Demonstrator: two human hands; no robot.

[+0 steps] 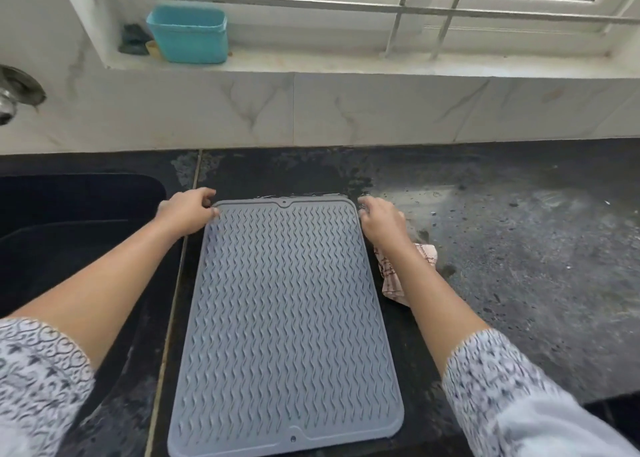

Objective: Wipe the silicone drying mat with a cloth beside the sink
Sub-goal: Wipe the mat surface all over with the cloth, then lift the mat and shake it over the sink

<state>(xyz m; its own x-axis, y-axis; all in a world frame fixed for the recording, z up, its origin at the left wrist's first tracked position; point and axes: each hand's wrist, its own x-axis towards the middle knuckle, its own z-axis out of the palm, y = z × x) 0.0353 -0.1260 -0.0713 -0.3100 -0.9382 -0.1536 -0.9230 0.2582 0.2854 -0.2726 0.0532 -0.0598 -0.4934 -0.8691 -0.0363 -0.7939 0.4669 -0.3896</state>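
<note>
Mat (284,304), far corners: left hand (188,214) pinch, right hand (381,221) curled alongside (grip unclear).

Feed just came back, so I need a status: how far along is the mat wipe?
Done: the mat lies flat on the counter beside the sink. In hand: the left hand pinches its far left corner; the right hand is at the far right corner, grip blurred. Left: the cloth lies beside the mat, unheld, so wiping appears pending.
</note>
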